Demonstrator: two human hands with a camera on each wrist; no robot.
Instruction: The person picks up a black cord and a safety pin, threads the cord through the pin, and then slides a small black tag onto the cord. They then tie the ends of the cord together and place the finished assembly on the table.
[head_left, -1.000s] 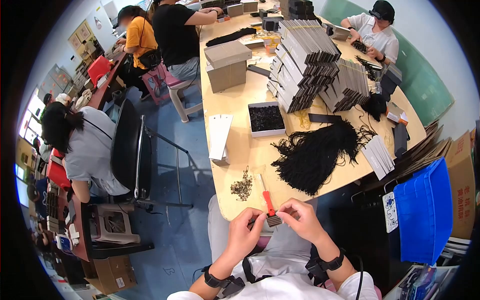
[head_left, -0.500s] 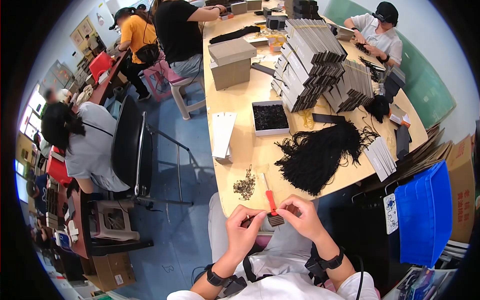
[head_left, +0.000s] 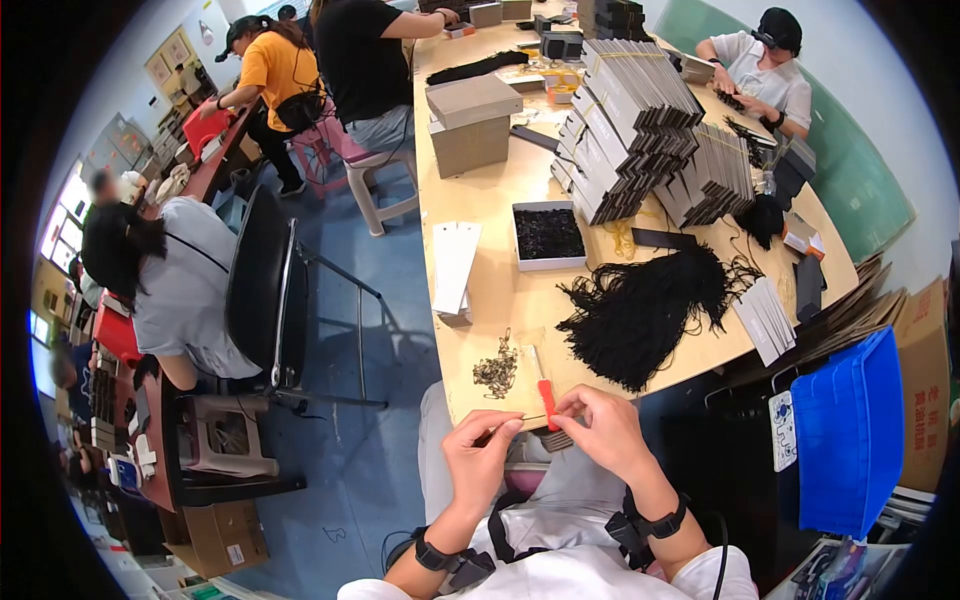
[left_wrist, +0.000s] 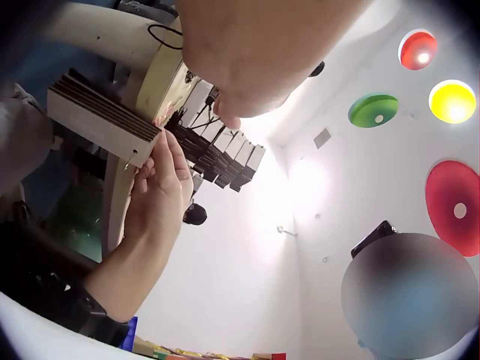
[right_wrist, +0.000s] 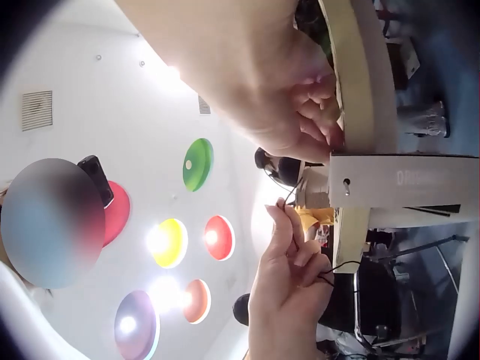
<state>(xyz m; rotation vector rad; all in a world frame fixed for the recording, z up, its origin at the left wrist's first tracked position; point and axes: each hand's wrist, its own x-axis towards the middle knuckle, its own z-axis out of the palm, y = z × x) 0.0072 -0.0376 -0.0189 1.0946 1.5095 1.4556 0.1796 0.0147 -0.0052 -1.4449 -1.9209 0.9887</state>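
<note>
In the head view, my left hand [head_left: 480, 458] is at the table's near edge, its thumb and forefinger pinching a thin black cord [right_wrist: 294, 192]. That cord runs across toward my right hand [head_left: 605, 432], whose thumb and fingertips are pinched together on it. Both wrist views place those right fingertips right at the corner of a stack of grey cards [right_wrist: 412, 180], by a hole with a small metal piece in it. The stack lies over my lap, partly covered by the right hand. A red-handled tool [head_left: 546, 397] with a pale shaft lies at the table edge, just beyond the fingers.
A pile of small brass-coloured pieces [head_left: 494, 374] lies on the table. Farther in are a bundle of black cords [head_left: 645, 318], a white box [head_left: 553, 266] of black bits and tall banded stacks of cards [head_left: 630, 140]. A blue bin [head_left: 850, 435] stands right; other people work around.
The right hand has shifted slightly up and left, and the cord shows stretched between the two hands. The head view has turned a little, moving the table contents rightward.
</note>
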